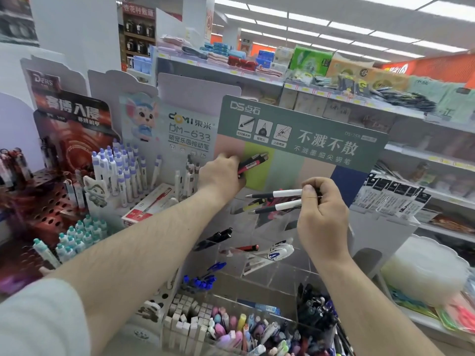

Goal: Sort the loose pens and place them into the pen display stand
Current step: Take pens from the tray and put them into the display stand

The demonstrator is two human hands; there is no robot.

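Pens (276,200) in right hand (322,214) — red pen (253,163) in left hand (221,176)

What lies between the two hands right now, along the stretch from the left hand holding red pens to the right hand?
In the head view, between the left hand and the right hand only the striped backboard of the green display stand shows; two white-and-dark pens project leftward from the right hand.

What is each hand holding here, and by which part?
Left hand grips red-and-black pens by their lower ends. Right hand pinches two white-and-dark pens by their rear ends, tips pointing left.
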